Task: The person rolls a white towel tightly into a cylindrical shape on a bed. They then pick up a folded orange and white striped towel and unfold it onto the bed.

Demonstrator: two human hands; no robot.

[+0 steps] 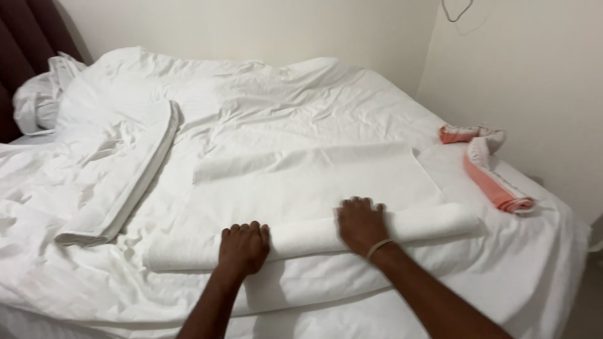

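1. my left hand (244, 246) lies palm down on the roll (314, 237), fingers curled over its top, gripping nothing, just pressing the cloth.
2. my right hand (361, 223) rests further right on the same roll, fingers (359, 204) spread a little and flat across the curve. a thin pale band (379, 247) circles that wrist.
3. the roll is the near end of a white towel (314, 182), soft and thick, wound into a long cylinder that runs left to right near the bed's front edge.
4. the unrolled part of the towel lies flat beyond my hands, a smooth rectangle with a folded far edge.
5. under it is a white sheet (301, 107), thin and heavily creased, covering the whole bed (534, 276).
6. to the left lies a folded white cloth (125, 182), a long flat slab with layered edges, well apart from my left hand.
7. at the far left a crumpled white pillow (41, 97) sits against a dark padded headboard (22, 37).
8. near the right edge of the bed, by the wall, lie pink and white cloths (490, 169), one rolled, one twisted, well apart from my right hand.
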